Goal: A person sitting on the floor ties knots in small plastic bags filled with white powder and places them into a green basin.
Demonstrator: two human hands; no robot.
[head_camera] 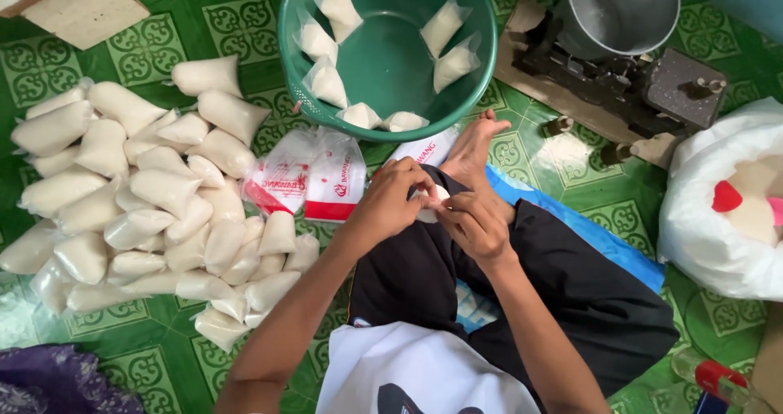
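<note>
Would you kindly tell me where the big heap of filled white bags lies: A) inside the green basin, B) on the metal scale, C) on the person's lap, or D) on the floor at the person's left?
D: the heap of filled bags lies on the green floor to the person's left; the green basin holds only a few.

The person wears a white shirt and black trousers, arms and foot bare.

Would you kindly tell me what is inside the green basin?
The green basin holds seven small clear bags of white powder, spread along its wall and near rim. The middle of its floor is bare; nothing there is covered.
</note>
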